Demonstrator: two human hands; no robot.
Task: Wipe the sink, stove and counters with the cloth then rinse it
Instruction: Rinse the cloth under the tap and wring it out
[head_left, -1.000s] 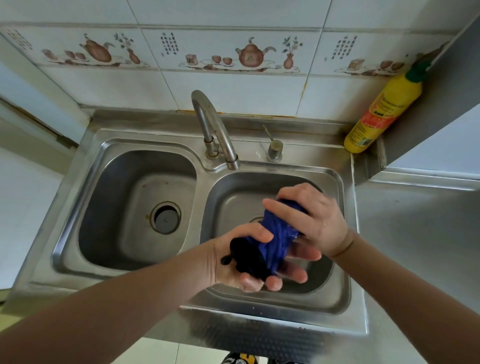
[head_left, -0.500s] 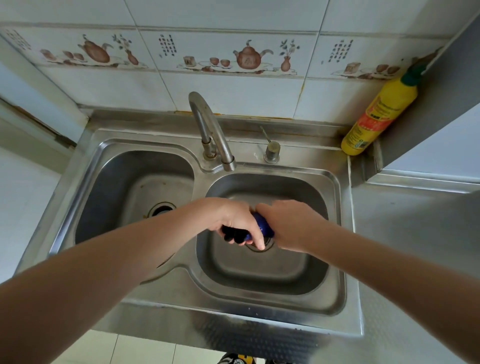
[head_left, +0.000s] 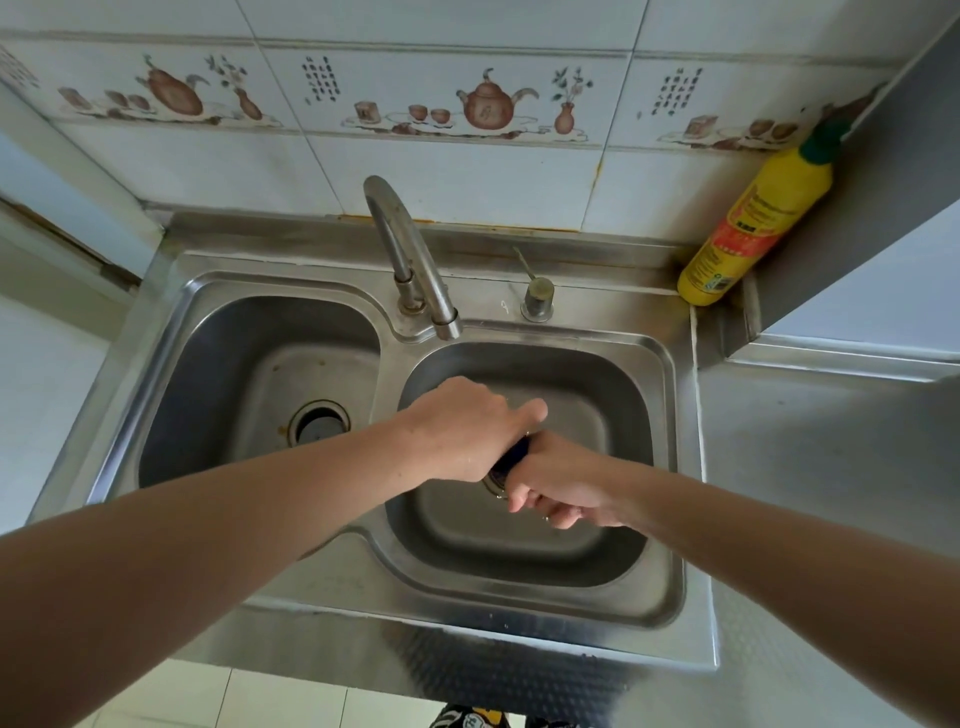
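Steel double sink (head_left: 670, 525) below teapot-pattern tiles (head_left: 488, 106): over the right basin your left hand (head_left: 462, 426) and right hand (head_left: 558, 480) both grip the blue cloth (head_left: 514, 454) tightly; only a sliver shows between your fists.

- A yellow bottle (head_left: 756, 226) with a green cap and a red-orange label is seen at the far right, leaned into the corner where the tiled wall (head_left: 441, 171) is met by a grey panel (head_left: 878, 208).
- A border of teapots, cups and vases is printed across the far wall tiles.
- A small round metal fitting (head_left: 537, 304) with a thin lever is set on the steel ledge, just right of the tap's base.
- Pale floor tiles (head_left: 249, 701) are seen at the near edge, below the steel front.
- A white surface (head_left: 36, 395) is seen at the left.
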